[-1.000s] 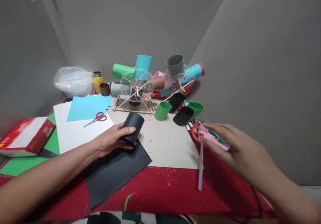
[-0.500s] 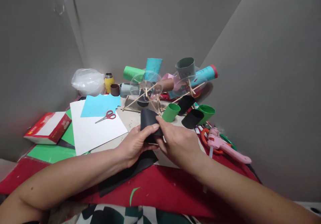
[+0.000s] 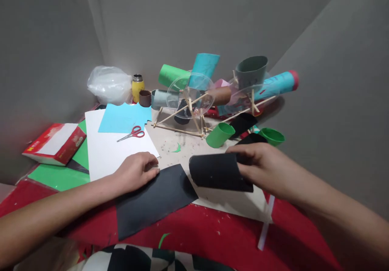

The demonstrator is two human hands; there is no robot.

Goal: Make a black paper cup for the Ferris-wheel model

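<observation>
Over the red bench (image 3: 209,236), your right hand (image 3: 263,166) grasps a black tube (image 3: 217,171) that overtight pressure could crush, left hand (image 3: 136,171) empty.

Hands: two, being one left hand (image 3: 136,172) and one right hand (image 3: 261,165). Held black tube (image 3: 214,171): one. Further loose black tubes (image 3: 243,124): apparently two, partly hidden. Loose green tubes (image 3: 220,136): two. Black sheet (image 3: 154,200): one. White sheet (image 3: 105,153): one. Blue sheet (image 3: 121,117): one. Scissors (image 3: 133,133): one pair. Clear-disc wheels (image 3: 190,103): two. Red carton (image 3: 57,143): one. Yellow bottle (image 3: 137,91): one. Plastic bag (image 3: 109,85): one.
</observation>
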